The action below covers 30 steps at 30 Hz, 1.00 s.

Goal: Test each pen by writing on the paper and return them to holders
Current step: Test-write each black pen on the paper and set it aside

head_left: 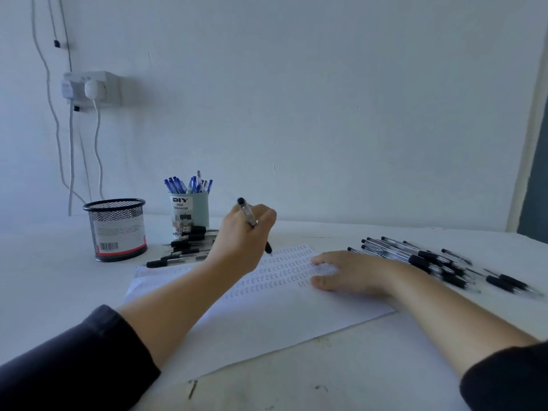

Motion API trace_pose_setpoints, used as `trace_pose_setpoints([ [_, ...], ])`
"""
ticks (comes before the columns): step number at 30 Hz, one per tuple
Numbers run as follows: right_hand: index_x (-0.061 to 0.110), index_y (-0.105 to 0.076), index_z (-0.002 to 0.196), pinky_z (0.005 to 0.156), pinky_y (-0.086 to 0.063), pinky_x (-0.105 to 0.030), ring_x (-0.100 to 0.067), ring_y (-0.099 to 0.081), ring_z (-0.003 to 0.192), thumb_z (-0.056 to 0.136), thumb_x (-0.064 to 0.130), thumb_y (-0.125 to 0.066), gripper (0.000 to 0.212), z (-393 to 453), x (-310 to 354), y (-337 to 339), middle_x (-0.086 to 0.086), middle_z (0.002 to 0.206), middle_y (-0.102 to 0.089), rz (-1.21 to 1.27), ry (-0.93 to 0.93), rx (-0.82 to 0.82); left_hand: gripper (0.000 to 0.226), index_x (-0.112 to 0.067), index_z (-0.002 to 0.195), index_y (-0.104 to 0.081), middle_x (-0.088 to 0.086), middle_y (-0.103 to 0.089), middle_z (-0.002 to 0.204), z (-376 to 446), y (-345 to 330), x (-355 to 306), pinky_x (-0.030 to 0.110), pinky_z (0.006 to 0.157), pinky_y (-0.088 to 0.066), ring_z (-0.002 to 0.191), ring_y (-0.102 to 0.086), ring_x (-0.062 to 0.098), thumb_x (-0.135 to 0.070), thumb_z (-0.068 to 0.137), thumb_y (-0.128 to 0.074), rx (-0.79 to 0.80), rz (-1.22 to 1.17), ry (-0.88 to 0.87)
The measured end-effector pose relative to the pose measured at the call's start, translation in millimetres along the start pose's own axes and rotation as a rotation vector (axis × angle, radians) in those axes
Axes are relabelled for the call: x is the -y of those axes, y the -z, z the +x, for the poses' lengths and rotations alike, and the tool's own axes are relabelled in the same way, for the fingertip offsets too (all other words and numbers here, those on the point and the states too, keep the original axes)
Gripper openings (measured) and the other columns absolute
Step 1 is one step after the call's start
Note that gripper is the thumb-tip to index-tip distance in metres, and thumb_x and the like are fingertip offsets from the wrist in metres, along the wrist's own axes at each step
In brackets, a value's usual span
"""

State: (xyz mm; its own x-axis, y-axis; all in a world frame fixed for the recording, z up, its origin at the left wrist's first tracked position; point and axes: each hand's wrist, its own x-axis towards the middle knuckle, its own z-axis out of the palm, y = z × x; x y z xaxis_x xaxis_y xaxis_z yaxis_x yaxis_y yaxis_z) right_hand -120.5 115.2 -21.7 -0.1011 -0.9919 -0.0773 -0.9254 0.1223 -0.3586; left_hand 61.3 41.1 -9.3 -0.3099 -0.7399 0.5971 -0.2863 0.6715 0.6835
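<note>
My left hand [244, 243] grips a black pen [248, 216], its tip touching the far edge of the white paper [267, 318]. Rows of small scribbles cover the sheet's upper part. My right hand [347, 274] lies flat on the paper's right side, fingers straight, pressing it down. A black mesh holder [117, 229] stands at the back left. Beside it a pale green holder [189, 212] is filled with several blue pens [188, 185]. Several black pens [184, 247] lie in front of the green holder, and another pile of black pens [430, 259] lies to the right.
The white table [341, 381] meets a white wall at the back. A wall socket [92, 89] with plugs and hanging cables sits at the upper left. A dark door edge [536, 173] shows at the far right.
</note>
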Motion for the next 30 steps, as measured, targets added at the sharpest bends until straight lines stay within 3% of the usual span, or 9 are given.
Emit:
trace_pose_setpoints([
  [2,0.03,-0.032,0.146,0.113,-0.023,-0.027,-0.011,-0.027,0.14,0.091,0.05,-0.051,0.061,-3,3,2,0.008,0.155,-0.025,-0.029,-0.007,0.006,0.056,-0.007,0.082,-0.065,0.009,-0.062,0.07,-3,-3,-6,0.025,0.053,-0.04,0.057,-0.054,0.019,-0.05,0.098,-0.034,0.155,-0.203,0.218],
  [4,0.031,-0.032,0.146,0.112,-0.023,-0.029,-0.011,-0.029,0.14,0.091,0.049,-0.051,0.06,-5,6,4,0.01,0.155,-0.026,-0.039,-0.018,0.007,0.066,0.0,0.085,-0.067,0.014,-0.067,0.068,-7,-7,-11,0.025,0.049,-0.039,0.052,-0.058,0.021,-0.053,0.099,-0.029,0.312,-0.321,0.376],
  [6,0.031,-0.032,0.146,0.113,-0.023,-0.029,-0.011,-0.029,0.14,0.091,0.047,-0.051,0.06,-8,8,4,0.01,0.155,-0.026,-0.041,-0.023,0.008,0.06,0.001,0.082,-0.067,0.017,-0.068,0.072,-8,-13,-14,0.025,0.049,-0.043,0.053,-0.06,0.023,-0.049,0.098,-0.038,0.369,-0.393,0.451],
  [8,0.03,-0.032,0.146,0.112,-0.022,-0.028,-0.011,-0.028,0.14,0.093,0.046,-0.05,0.059,-9,11,5,0.01,0.155,-0.026,-0.052,-0.023,0.009,0.039,-0.001,0.078,-0.064,0.017,-0.066,0.069,-5,-17,-18,0.022,0.046,-0.043,0.051,-0.057,0.021,-0.036,0.094,-0.056,0.36,-0.427,0.489],
  [11,0.032,-0.032,0.146,0.109,-0.023,-0.025,-0.01,-0.029,0.14,0.093,0.045,-0.049,0.057,-9,13,5,0.01,0.155,-0.026,-0.049,-0.033,0.012,0.015,-0.004,0.07,-0.059,0.011,-0.056,0.056,-2,-24,-20,0.018,0.04,-0.032,0.043,-0.043,0.017,-0.009,0.083,-0.064,0.324,-0.38,0.531],
  [14,0.034,-0.032,0.146,0.111,-0.023,-0.026,-0.011,-0.031,0.139,0.091,0.048,-0.051,0.059,-7,11,3,0.01,0.154,-0.029,-0.034,-0.034,0.009,0.022,-0.009,0.064,-0.052,0.007,-0.053,0.048,-5,-32,-17,0.017,0.039,-0.026,0.038,-0.038,0.016,-0.012,0.085,-0.06,0.292,-0.333,0.507],
  [18,0.037,-0.031,0.145,0.11,-0.022,-0.025,-0.011,-0.029,0.14,0.092,0.049,-0.049,0.058,-7,9,4,0.011,0.155,-0.026,-0.038,-0.035,0.015,0.034,-0.009,0.066,-0.053,0.011,-0.061,0.056,-8,-29,-13,0.019,0.04,-0.03,0.037,-0.045,0.017,-0.029,0.094,-0.055,0.285,-0.3,0.444],
  [23,0.038,-0.029,0.146,0.111,-0.019,-0.027,-0.01,-0.025,0.142,0.092,0.051,-0.048,0.059,-7,8,3,0.012,0.156,-0.021,-0.034,-0.027,0.027,0.015,-0.008,0.066,-0.056,0.009,-0.059,0.054,-13,-25,-10,0.017,0.04,-0.031,0.036,-0.04,0.013,-0.006,0.08,-0.059,0.293,-0.182,0.396],
  [30,0.039,-0.027,0.146,0.112,-0.019,-0.028,-0.011,-0.024,0.142,0.093,0.053,-0.046,0.059,-8,7,3,0.012,0.157,-0.02,-0.039,-0.026,0.031,0.018,-0.01,0.057,-0.057,0.001,-0.056,0.044,-15,-29,-9,0.016,0.044,-0.031,0.035,-0.036,0.01,-0.008,0.075,-0.06,0.242,-0.026,0.341],
])
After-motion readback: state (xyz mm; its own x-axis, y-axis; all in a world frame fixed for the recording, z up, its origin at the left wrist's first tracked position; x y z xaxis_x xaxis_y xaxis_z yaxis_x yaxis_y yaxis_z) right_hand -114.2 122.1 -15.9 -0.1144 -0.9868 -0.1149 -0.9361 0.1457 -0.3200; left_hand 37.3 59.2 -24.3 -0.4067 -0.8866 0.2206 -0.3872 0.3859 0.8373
